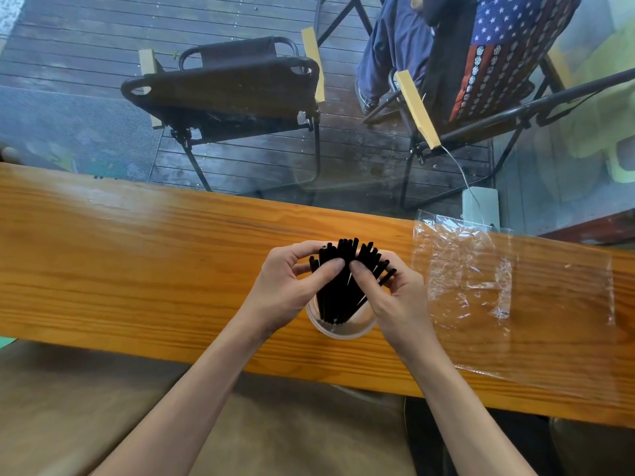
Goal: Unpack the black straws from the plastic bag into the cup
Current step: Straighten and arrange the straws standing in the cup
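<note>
The black straws (pixel 338 286) stand as a bundle in the cup (pixel 338 329), which sits on the wooden worktop (pixel 154 262) near its front edge. Only the near part of the cup's pale rim shows; its far side and its walls are hidden behind the hands and the straws, so its shape below the rim cannot be judged. The straws fan out at the top, and their lower ends disappear inside the cup. The left hand (pixel 285 286) curls round the left side of the bundle, with the thumb laid across the front of the straws and the fingertips reaching over the upper ends. The right hand (pixel 395 297) grasps the right side in the same way, its thumb meeting the left thumb in the middle; the other fingers of this hand are mostly hidden behind the straws. The plastic bag (pixel 508 297) lies flat and crumpled on the worktop to the right of the cup, apart from it; it is transparent, so its edges are hard to follow, and its far end hangs a little over the back edge of the worktop. Beyond the worktop, on the plank floor, a folding chair (pixel 223 94) stands. A second chair (pixel 481 108) at the right holds a seated person (pixel 395 46), cut off by the top of the picture.
</note>
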